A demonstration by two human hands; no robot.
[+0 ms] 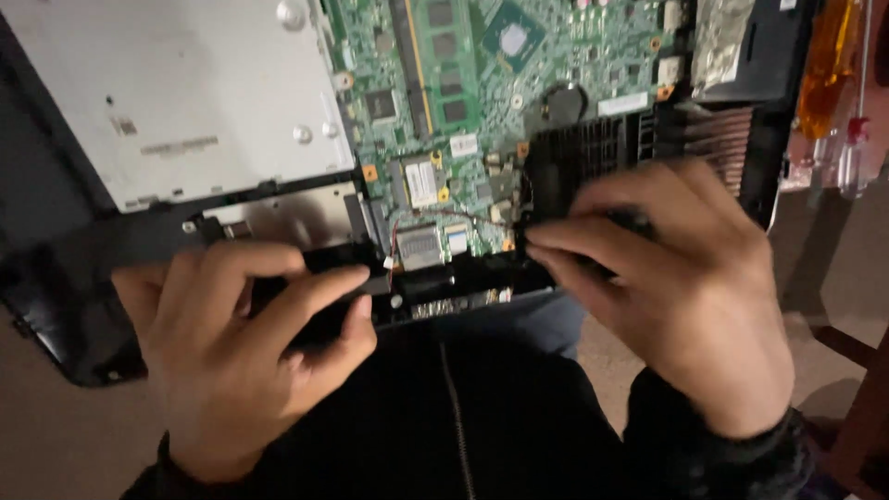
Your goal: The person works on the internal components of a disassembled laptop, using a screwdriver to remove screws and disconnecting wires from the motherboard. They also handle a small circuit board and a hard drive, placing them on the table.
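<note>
Two hands: left hand (243,347), right hand (669,278) grip opened laptop (444,111); tan floor (56,435) below.

A dull brownish-grey floor (56,444) fills the lower left of the frame, smooth and evenly shaded, and shows again at the right edge between darker shapes. In the lower right corner stands dark reddish-brown wooden furniture (857,407), with a thin bar slanting across and an upright piece beside it; what kind of furniture it is cannot be told. The light is dim and warm, falling from above, brighter toward the upper middle of the frame and fading into deep shadow along the bottom edge
</note>
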